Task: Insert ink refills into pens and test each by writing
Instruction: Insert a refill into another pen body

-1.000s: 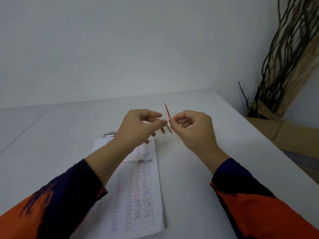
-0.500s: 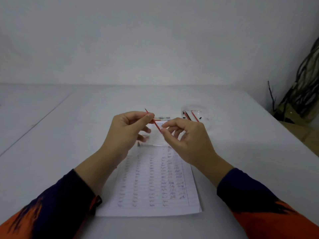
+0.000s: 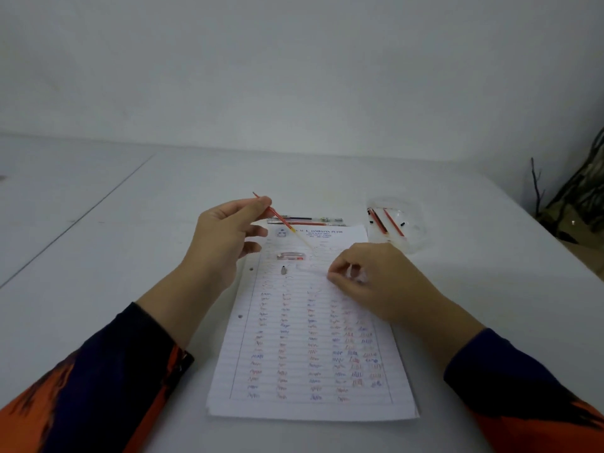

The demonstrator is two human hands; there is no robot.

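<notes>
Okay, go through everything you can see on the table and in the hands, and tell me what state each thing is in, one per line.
Left hand: raised, pinching the red refill.
Red refill: held tilted above the paper, outside any pen.
Right hand: fingers curled, low over the paper; what it holds, if anything, is unclear.
Pen cap: lying loose on the paper.
Pen tip piece: detached, lying on the paper.
Paper: flat, covered in scribbles.
Plastic bag: lying flat, refills inside.
Pens: lying beyond the paper.

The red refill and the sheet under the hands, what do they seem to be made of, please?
Red refill: apparently thin plastic tube, red ink showing through, paler toward its lower end. Sheet: matte white lined paper, printed header, rows of pen scribbles.
</notes>
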